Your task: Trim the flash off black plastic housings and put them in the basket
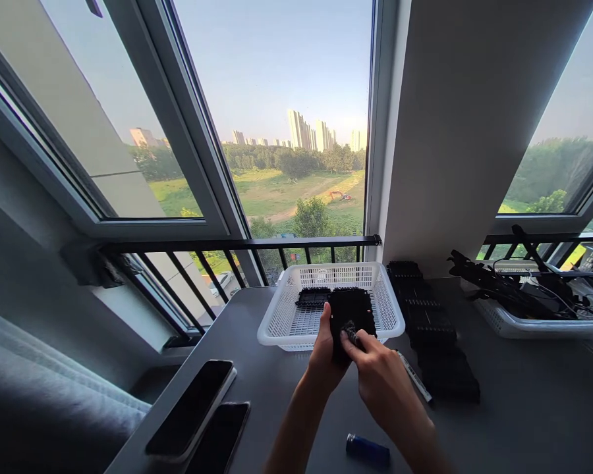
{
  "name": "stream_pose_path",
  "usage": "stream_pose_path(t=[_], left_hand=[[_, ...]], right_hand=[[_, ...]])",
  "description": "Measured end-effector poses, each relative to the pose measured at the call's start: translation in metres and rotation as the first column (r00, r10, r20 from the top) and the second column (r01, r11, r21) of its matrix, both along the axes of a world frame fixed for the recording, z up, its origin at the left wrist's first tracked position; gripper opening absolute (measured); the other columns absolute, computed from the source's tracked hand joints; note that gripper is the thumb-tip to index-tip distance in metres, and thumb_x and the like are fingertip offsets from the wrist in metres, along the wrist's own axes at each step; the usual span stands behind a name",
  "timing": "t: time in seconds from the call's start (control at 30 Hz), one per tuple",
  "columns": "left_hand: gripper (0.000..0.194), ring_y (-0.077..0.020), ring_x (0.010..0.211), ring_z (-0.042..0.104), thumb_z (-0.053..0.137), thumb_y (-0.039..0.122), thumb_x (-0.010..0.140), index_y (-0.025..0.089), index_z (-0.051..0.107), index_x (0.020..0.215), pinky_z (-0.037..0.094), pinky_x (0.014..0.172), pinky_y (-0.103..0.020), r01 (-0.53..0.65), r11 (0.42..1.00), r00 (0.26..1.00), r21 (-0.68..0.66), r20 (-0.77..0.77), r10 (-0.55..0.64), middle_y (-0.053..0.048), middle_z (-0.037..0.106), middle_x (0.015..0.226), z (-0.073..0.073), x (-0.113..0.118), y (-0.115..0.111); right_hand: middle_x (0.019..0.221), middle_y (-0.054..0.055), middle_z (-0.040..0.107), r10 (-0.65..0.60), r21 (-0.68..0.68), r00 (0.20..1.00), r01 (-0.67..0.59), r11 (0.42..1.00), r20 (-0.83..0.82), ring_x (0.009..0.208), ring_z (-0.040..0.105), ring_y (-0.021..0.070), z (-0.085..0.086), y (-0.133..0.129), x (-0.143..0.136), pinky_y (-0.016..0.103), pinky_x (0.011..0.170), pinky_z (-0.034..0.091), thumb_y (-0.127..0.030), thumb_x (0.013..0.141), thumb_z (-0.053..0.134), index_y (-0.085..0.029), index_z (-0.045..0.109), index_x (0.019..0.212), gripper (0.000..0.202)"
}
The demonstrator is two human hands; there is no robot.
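My left hand is closed on the edge of a flat black plastic panel, with the thumb along its left side. The panel is held tilted above the near side of a white plastic basket. Pressed to the panel's lower part is my right hand, its fingers pinching a small dark tufted thing whose kind I cannot make out. Another black plastic panel lies inside the basket. Below my right hand, a blue cylinder rests on the grey table.
Several black panels lie in a row right of the basket, beside a thin whitish strip. Two phones are at the left edge. A white tray holds dark parts and wires. Black railing runs behind.
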State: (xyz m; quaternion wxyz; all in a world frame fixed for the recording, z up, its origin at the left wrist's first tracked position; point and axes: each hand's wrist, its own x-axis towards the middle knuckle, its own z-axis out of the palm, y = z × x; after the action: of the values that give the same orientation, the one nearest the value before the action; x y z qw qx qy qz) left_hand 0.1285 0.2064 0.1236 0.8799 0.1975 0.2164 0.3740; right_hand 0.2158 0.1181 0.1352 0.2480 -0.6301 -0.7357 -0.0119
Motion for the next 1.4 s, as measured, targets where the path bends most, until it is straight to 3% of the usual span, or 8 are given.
stream_pose_path(t=[0.2, 0.3, 0.47, 0.6, 0.83, 1.2, 1.3, 1.4], left_hand=[[0.062, -0.0266, 0.098, 0.069, 0.044, 0.059, 0.09, 0.01, 0.063, 0.123, 0.051, 0.094, -0.039, -0.037, 0.995, 0.999, 0.09, 0.004, 0.037, -0.014, 0.074, 0.104, 0.001, -0.004, 0.004], [0.066, -0.0272, 0.095, 0.07, 0.043, 0.061, 0.089, 0.008, 0.061, 0.125, 0.053, 0.089, -0.038, -0.006, 0.994, 1.0, 0.109, -0.025, 0.009, -0.015, 0.074, 0.104, 0.002, -0.008, 0.007], [0.063, -0.0253, 0.087, 0.072, 0.042, 0.06, 0.09, 0.01, 0.064, 0.122, 0.055, 0.082, -0.035, -0.044, 0.991, 0.998, 0.123, -0.049, 0.05, -0.012, 0.076, 0.095, 0.005, -0.012, 0.007], [0.061, -0.0258, 0.095, 0.071, 0.047, 0.058, 0.089, 0.008, 0.066, 0.118, 0.055, 0.085, -0.032, 0.045, 0.991, 0.995, 0.128, -0.091, -0.033, -0.013, 0.077, 0.094, -0.003, -0.002, -0.001], [0.066, -0.026, 0.107, 0.067, 0.05, 0.061, 0.086, 0.007, 0.064, 0.121, 0.051, 0.095, -0.031, 0.21, 0.966, 0.978, 0.152, -0.047, -0.206, -0.015, 0.075, 0.101, -0.02, 0.009, -0.011], [0.064, -0.0287, 0.101, 0.069, 0.044, 0.061, 0.089, 0.009, 0.064, 0.121, 0.049, 0.097, -0.041, -0.028, 0.995, 0.999, 0.1, 0.021, 0.026, -0.015, 0.074, 0.104, 0.003, -0.008, 0.007], [0.067, -0.029, 0.1, 0.069, 0.043, 0.062, 0.089, 0.007, 0.065, 0.12, 0.05, 0.095, -0.04, 0.013, 0.995, 0.999, 0.103, -0.031, -0.009, -0.016, 0.074, 0.102, 0.002, -0.012, 0.009], [0.067, -0.0294, 0.102, 0.068, 0.043, 0.062, 0.089, 0.006, 0.065, 0.119, 0.05, 0.096, -0.039, 0.053, 0.993, 0.997, 0.101, -0.064, -0.046, -0.016, 0.074, 0.103, -0.001, -0.009, 0.007]], right_hand=[[0.09, 0.004, 0.063, 0.086, -0.049, 0.995, -0.088, 0.995, -0.059, 0.074, 0.06, 0.0161, 0.01, -0.006, 0.001, 0.024, 0.058, 0.043, 0.006, 0.077, 0.039, -0.022, 0.068, 0.109, 0.052], [0.089, 0.004, 0.064, 0.097, -0.066, 0.964, -0.116, 0.991, -0.248, 0.072, 0.061, 0.015, 0.011, -0.01, 0.008, 0.024, 0.061, 0.046, 0.0, 0.083, 0.04, -0.023, 0.071, 0.101, 0.042], [0.109, 0.007, 0.066, 0.073, 0.13, 0.671, 0.035, 0.991, -0.737, 0.099, 0.065, 0.0208, 0.007, -0.009, 0.022, 0.034, 0.084, 0.055, -0.028, 0.096, 0.046, -0.025, 0.07, 0.114, 0.03], [0.117, 0.008, 0.066, 0.062, 0.182, 0.526, 0.181, 0.966, -0.848, 0.11, 0.063, 0.0245, 0.002, 0.0, 0.014, 0.043, 0.094, 0.053, -0.035, 0.096, 0.046, -0.023, 0.066, 0.122, 0.035], [0.122, 0.011, 0.065, 0.012, 0.167, 0.594, 0.207, 0.964, -0.804, 0.116, 0.06, 0.0252, -0.006, 0.01, -0.001, 0.043, 0.102, 0.048, -0.031, 0.095, 0.048, -0.022, 0.064, 0.126, 0.036], [0.094, 0.005, 0.067, 0.136, -0.072, 0.82, -0.211, 0.975, -0.555, 0.082, 0.065, 0.0174, 0.014, -0.008, -0.001, 0.028, 0.074, 0.053, -0.014, 0.094, 0.041, -0.023, 0.07, 0.112, 0.035], [0.093, 0.004, 0.068, 0.115, -0.081, 0.847, -0.182, 0.98, -0.518, 0.085, 0.065, 0.0183, 0.016, -0.011, 0.011, 0.028, 0.075, 0.053, -0.013, 0.09, 0.045, -0.023, 0.074, 0.099, 0.032], [0.102, 0.006, 0.067, 0.067, 0.064, 0.828, -0.038, 0.997, -0.557, 0.094, 0.065, 0.0194, 0.01, -0.008, 0.02, 0.031, 0.083, 0.054, -0.017, 0.092, 0.044, -0.023, 0.071, 0.11, 0.033]])
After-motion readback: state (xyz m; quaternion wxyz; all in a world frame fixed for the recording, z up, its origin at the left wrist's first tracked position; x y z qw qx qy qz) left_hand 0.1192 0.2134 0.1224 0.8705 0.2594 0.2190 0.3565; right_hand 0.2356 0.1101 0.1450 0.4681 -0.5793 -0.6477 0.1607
